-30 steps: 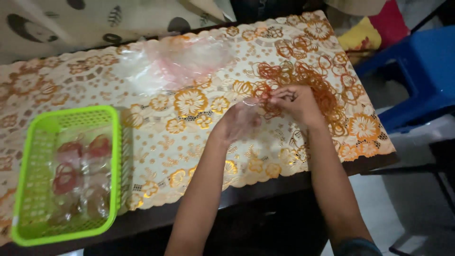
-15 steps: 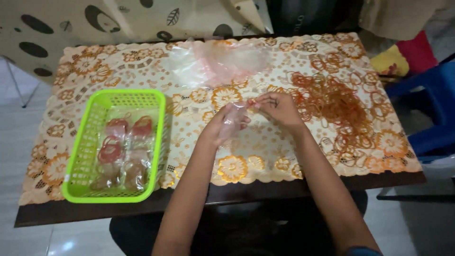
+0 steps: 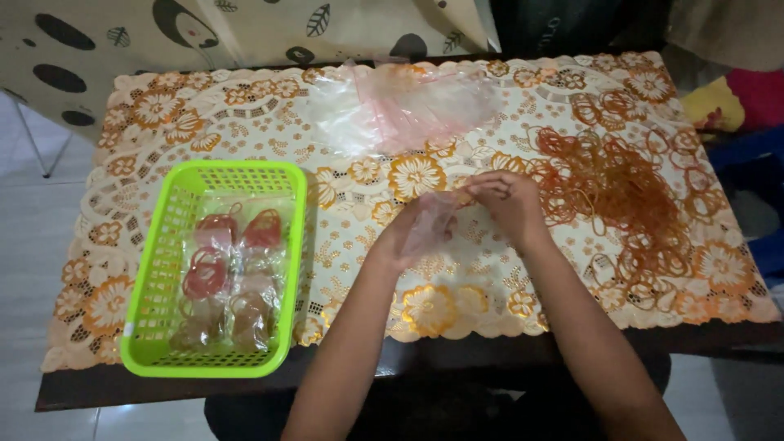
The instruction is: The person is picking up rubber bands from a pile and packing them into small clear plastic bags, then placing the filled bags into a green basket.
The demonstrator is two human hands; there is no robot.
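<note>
My left hand (image 3: 406, 237) holds a small clear plastic bag (image 3: 431, 219) above the middle of the table. My right hand (image 3: 506, 200) pinches the bag's top edge with its fingertips. A loose heap of orange rubber bands (image 3: 621, 192) lies on the cloth just right of my right hand. A pile of clear and pinkish empty plastic bags (image 3: 400, 102) lies at the far side of the table, beyond both hands.
A lime green plastic basket (image 3: 159, 269) stands at the left and holds several small bags filled with rubber bands (image 3: 233, 269). An orange floral lace cloth (image 3: 457, 306) covers the dark table. A patterned curtain (image 3: 122, 33) hangs behind, and a blue stool (image 3: 755, 163) is at the right.
The camera view has shifted, so the basket and table sit further right and lower in frame. Both hands stay together on the small bag.
</note>
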